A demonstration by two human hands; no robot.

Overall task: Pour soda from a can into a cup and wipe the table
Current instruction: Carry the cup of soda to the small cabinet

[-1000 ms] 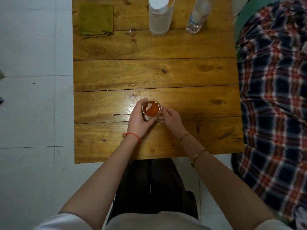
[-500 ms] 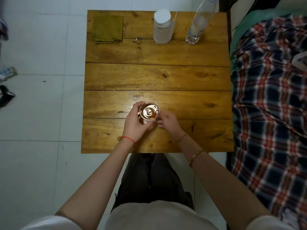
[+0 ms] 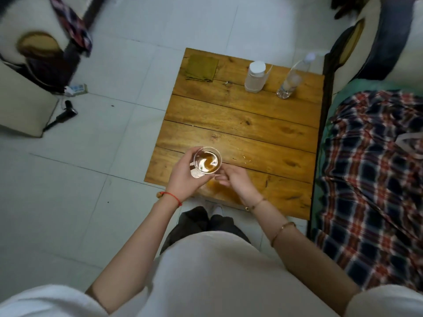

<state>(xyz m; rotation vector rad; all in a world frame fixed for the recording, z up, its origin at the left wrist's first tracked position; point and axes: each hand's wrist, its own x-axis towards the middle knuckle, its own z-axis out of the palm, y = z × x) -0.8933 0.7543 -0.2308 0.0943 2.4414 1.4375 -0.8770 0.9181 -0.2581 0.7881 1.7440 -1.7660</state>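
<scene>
Gripping the clear cup [image 3: 207, 161] around its side, the left hand [image 3: 183, 179] holds it upright, mouth up, over the wooden table's [image 3: 240, 124] near edge. The right hand [image 3: 238, 179] lies beside it, fingers loosely curled; whether they touch the glass is unclear. The cup's base is hidden.

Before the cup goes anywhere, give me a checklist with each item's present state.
1. Grip on the clear cup: ok, the left hand curls round its side.
2. Right hand free: ok, fingers loosely curled beside the cup, holding nothing.
3. Soda level: ok, amber liquid sits below the rim.
4. Spill: not ok, droplets lie on the wooden table.
5. Wiping cloth: ok, the olive cloth lies folded at the far left corner.
6. Soda can: cannot tell, none in view.
</scene>
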